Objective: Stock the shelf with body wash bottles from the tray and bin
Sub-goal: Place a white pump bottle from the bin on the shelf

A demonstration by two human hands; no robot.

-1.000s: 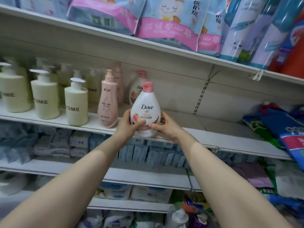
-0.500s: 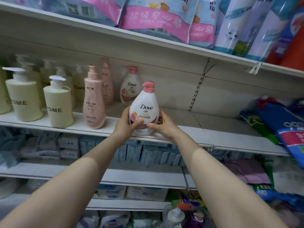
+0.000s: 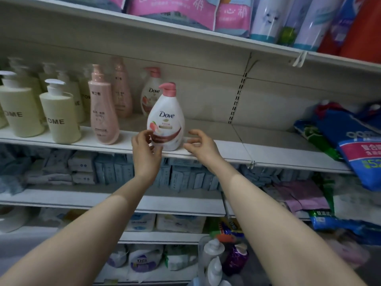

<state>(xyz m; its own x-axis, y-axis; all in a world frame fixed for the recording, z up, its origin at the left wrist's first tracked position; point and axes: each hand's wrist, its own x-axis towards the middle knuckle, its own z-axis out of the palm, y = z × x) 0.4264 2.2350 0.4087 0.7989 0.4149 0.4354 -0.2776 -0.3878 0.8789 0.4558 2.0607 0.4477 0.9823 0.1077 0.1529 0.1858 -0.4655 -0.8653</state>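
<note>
Standing upright on shelf (image 3: 206,156) near edge, bottle (image 3: 166,122); left hand (image 3: 145,150) and right hand (image 3: 201,146) flanking, fingers loosely spread, holding nothing.

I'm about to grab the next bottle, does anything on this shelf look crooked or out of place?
Nothing serious. The front Dove bottle stands upright at the shelf edge, label facing out, in line with the Dove bottle behind. Both hands are off it. The blue bags at right lie slumped rather than stacked.

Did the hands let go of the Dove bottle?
Yes. Both the left hand and right hand have come off the front Dove bottle, which stands alone at the shelf edge.
</note>
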